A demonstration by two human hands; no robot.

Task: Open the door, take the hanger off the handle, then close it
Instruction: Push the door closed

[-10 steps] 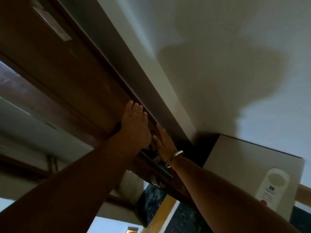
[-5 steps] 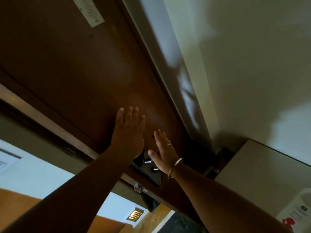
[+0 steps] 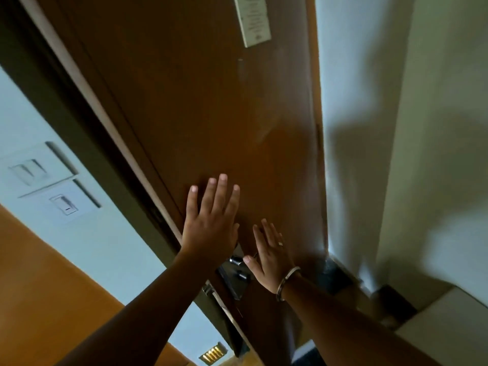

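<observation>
The door [image 3: 211, 114] is a dark brown wooden slab with a smooth face, seen from below and tilted in the view. A white printed notice [image 3: 252, 19] is fixed high on it. Low on the door sits a dark metal lock plate [image 3: 233, 282] carrying two small round knobs; no lever shows. The door's left edge lies close along the dark frame [image 3: 66, 107]

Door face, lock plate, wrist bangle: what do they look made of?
Door: looks like wood or wood veneer with a smooth brown satin finish, giving a soft sheen; grain is too blurred to confirm. Lock plate: apparently metal, dark grey and dull, carrying shiny knobs. Bangle on the right hand: probably polished silver-coloured metal, given its bright edge highlight.
</observation>
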